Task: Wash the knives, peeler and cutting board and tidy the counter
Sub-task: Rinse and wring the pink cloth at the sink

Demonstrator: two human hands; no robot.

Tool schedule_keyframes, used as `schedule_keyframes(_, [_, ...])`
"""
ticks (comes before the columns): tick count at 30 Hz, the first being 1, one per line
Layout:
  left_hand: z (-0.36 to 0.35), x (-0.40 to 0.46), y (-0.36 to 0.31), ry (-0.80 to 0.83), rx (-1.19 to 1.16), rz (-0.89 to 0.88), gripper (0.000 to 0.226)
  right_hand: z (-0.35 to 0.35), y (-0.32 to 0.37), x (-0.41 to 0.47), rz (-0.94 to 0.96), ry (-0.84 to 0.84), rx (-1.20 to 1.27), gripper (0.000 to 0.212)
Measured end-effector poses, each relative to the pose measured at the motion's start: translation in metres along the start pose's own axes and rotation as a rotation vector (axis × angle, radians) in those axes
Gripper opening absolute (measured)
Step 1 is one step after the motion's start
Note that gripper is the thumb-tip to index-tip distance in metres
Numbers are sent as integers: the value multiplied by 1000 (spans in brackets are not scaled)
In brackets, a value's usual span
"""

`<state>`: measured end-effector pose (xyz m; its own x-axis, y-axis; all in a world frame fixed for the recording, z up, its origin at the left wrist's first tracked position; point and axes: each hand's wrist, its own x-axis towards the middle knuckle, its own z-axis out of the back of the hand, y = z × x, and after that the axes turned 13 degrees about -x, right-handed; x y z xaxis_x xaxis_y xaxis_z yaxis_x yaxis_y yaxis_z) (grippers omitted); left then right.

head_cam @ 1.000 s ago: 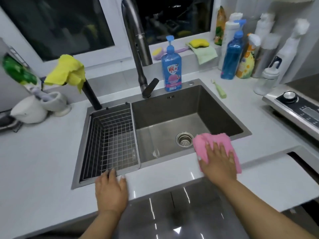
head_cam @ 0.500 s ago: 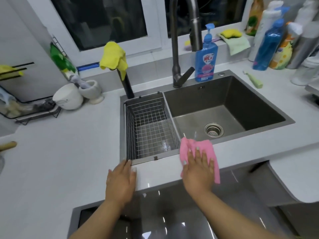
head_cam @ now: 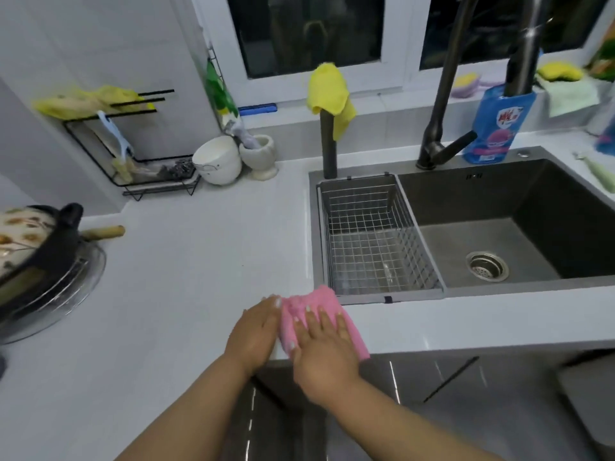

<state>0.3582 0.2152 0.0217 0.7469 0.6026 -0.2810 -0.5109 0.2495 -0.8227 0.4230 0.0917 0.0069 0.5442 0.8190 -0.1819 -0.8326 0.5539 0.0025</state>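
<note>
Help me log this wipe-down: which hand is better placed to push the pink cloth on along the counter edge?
Right hand: it lies flat on the pink cloth. The left hand only touches its edge.

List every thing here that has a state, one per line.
Pink cloth: flat on the counter edge, under the right hand.
Right hand: fingers straight, pressing the cloth.
Left hand: flat on the counter, touching the cloth's edge.
Wire basket: seated in the sink, empty.
Sink: empty, drain uncovered.
Yellow cloth: draped over a black post.
</note>
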Motion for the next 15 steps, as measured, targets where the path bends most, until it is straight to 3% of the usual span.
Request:
schedule_keyframes(2, [11, 3, 0, -18, -176, 28, 44, 10, 9, 20, 53, 88, -136, 57])
schedule_keyframes(6, [30, 11, 14, -123, -235, 15, 43, 18, 19, 51, 98, 127, -260, 60])
schedule_keyframes(9, [41, 14, 20, -335, -134, -91, 42, 22, 21, 72, 111, 139, -264, 61])
schedule_keyframes(12, [52, 26, 35, -449, 1, -200, 43, 23, 18, 96, 104, 171, -236, 61])
schedule_keyframes(15, [67, 42, 50, -448, 221, -38, 56, 23, 15, 125, 83, 197, -186, 62])
